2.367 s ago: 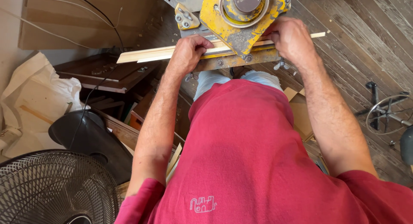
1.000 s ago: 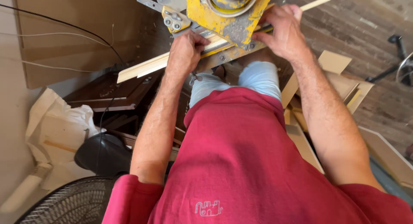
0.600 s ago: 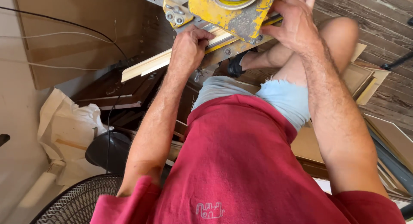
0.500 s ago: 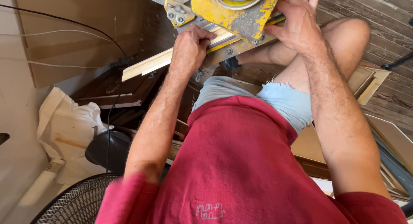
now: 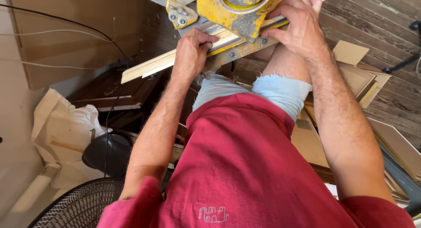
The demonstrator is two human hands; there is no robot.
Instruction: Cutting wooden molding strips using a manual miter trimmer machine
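While the left hand point(image 5: 191, 50) presses flat, fingers curled, on the pale wood strip point(image 5: 153, 66), the right hand point(image 5: 296, 28) closes around the same strip at the saw's far side, thumb under and fingers over. That strip runs from about 9 o'clock to 1 o'clock across the yellow saw point(image 5: 239, 11), passing beneath its body. A fan point(image 5: 76, 206) sits at 7 o'clock, cardboard pieces point(image 5: 351, 53) lie at 3 o'clock on the plank floor point(image 5: 377, 17), and crumpled paper point(image 5: 57, 127) lies at 8 o'clock.
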